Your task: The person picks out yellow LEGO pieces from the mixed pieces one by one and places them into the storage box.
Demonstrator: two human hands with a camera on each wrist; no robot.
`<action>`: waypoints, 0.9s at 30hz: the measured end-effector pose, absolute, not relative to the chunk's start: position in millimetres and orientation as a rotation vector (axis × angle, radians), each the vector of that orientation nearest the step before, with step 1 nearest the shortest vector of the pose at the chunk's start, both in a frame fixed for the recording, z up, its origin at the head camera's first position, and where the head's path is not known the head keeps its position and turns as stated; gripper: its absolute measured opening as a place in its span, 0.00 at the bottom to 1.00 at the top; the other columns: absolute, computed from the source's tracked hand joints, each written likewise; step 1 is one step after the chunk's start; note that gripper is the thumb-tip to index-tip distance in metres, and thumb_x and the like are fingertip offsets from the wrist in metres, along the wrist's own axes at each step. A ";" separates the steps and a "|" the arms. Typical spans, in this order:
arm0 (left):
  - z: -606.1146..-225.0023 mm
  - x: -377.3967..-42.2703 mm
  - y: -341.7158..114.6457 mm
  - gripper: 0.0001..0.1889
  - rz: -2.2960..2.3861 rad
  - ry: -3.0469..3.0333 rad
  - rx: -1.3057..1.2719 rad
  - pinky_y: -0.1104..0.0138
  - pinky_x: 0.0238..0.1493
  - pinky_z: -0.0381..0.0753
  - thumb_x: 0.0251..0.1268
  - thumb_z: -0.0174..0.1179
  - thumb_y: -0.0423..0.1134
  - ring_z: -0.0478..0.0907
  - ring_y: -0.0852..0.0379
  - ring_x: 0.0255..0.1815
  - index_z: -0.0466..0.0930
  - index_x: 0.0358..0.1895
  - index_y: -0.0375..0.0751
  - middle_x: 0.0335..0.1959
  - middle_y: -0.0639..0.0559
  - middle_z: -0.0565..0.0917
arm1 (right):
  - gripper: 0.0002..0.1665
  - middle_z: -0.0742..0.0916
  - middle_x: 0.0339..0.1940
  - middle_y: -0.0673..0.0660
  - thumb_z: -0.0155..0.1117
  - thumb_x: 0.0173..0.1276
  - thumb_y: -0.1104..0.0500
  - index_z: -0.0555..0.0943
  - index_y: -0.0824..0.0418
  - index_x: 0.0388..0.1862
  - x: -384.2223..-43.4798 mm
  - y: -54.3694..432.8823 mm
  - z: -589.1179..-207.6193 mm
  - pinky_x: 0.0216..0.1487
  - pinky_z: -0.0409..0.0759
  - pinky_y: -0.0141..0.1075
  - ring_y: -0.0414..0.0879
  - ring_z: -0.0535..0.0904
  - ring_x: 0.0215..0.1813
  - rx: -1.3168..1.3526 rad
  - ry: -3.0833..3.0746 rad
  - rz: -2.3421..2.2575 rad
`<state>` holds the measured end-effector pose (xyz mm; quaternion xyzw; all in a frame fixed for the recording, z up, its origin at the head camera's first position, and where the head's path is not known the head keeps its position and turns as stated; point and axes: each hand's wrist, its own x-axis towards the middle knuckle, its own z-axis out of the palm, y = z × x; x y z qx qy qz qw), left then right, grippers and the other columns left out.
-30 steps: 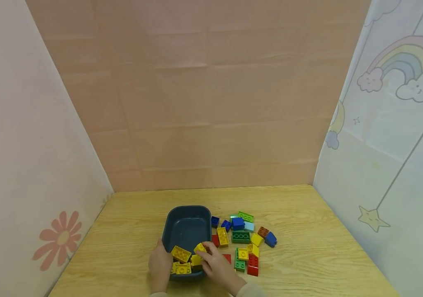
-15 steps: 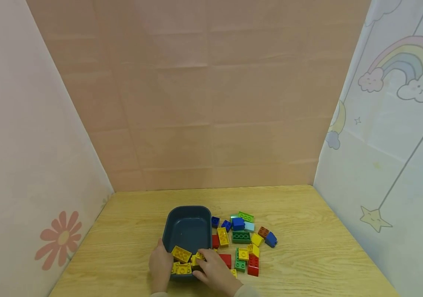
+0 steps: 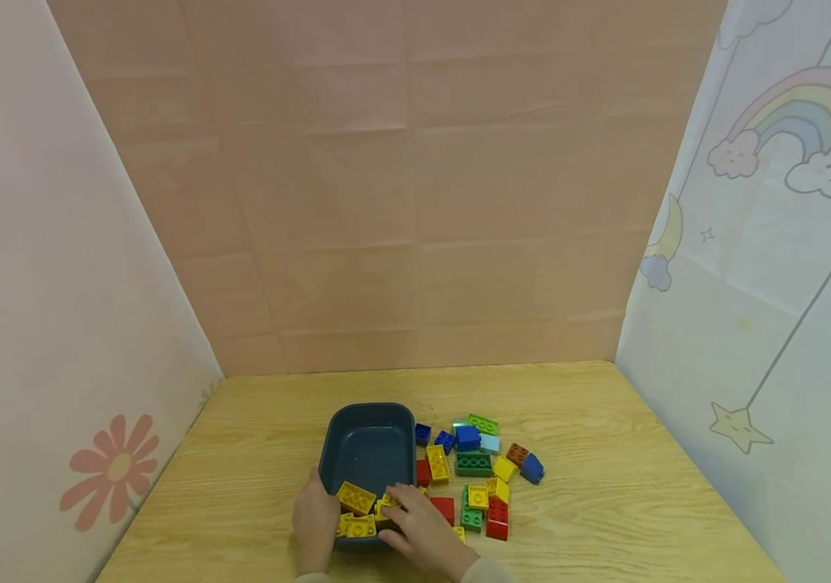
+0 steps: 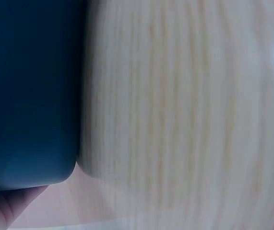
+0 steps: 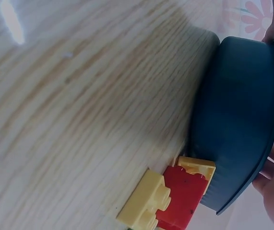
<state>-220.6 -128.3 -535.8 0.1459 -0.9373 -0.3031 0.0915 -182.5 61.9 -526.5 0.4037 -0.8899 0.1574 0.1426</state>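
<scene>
My left hand [image 3: 316,518] grips the left side of a dark blue plastic tray [image 3: 368,409], near its front corner. In the left wrist view the outer wall of the tray [image 4: 31,96] fills the left side, with a bit of my hand [image 4: 2,211] below it. My right hand [image 3: 424,530] reaches over the near right rim, fingers and thumb about a small yellow brick [image 3: 389,500] low in the tray. Several yellow building bricks [image 3: 355,498] lie at the tray's near end. In the right wrist view my fingertips [image 5: 264,181] pass over the rim, hiding the brick.
Right of the tray lie several loose bricks, among them a dark green brick [image 3: 474,464], a blue brick [image 3: 467,438], a red brick [image 3: 497,518] and a brown brick [image 3: 517,454]. A red brick [image 5: 182,196] stands close by the tray wall. Decorated panels border the wooden table [image 3: 605,486].
My right hand has lowered the yellow brick from above the tray's near right part to among the other yellow bricks. Over the last half second it has hardly moved. My left hand stays put.
</scene>
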 end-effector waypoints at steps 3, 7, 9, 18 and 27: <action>-536.2 -220.0 -128.4 0.24 -0.908 -2.774 0.428 0.51 0.30 0.75 0.50 0.55 0.25 0.77 0.36 0.34 0.66 0.53 0.23 0.35 0.29 0.78 | 0.15 0.77 0.51 0.60 0.55 0.64 0.54 0.81 0.61 0.44 -182.9 63.8 -526.3 0.52 0.71 0.44 0.53 0.72 0.55 1.158 -2.528 0.509; -536.5 -220.3 -128.4 0.24 -0.911 -2.767 0.427 0.51 0.29 0.75 0.49 0.55 0.25 0.77 0.37 0.34 0.66 0.54 0.23 0.35 0.30 0.78 | 0.12 0.77 0.50 0.60 0.57 0.63 0.56 0.80 0.60 0.43 -184.4 67.4 -526.8 0.52 0.71 0.45 0.53 0.72 0.55 1.124 -2.502 0.586; -536.6 -220.4 -128.0 0.24 -0.911 -2.769 0.427 0.51 0.29 0.75 0.49 0.55 0.25 0.77 0.37 0.34 0.66 0.54 0.23 0.35 0.29 0.77 | 0.12 0.77 0.51 0.60 0.56 0.63 0.57 0.80 0.60 0.43 -185.0 70.1 -526.8 0.51 0.71 0.45 0.53 0.71 0.55 1.090 -2.505 0.612; -539.7 -222.8 -128.7 0.25 -0.902 -2.780 0.453 0.51 0.30 0.76 0.49 0.55 0.25 0.77 0.37 0.36 0.65 0.55 0.23 0.38 0.29 0.77 | 0.12 0.77 0.49 0.60 0.58 0.62 0.59 0.80 0.63 0.42 -188.7 89.7 -527.2 0.49 0.72 0.47 0.53 0.72 0.52 0.850 -2.525 0.632; -541.2 -221.0 -128.9 0.22 -0.891 -2.754 0.408 0.50 0.29 0.75 0.52 0.54 0.26 0.76 0.36 0.34 0.66 0.53 0.23 0.34 0.29 0.77 | 0.10 0.78 0.46 0.59 0.61 0.58 0.63 0.81 0.64 0.39 -199.5 120.4 -530.0 0.48 0.74 0.44 0.52 0.72 0.51 0.561 -2.508 0.660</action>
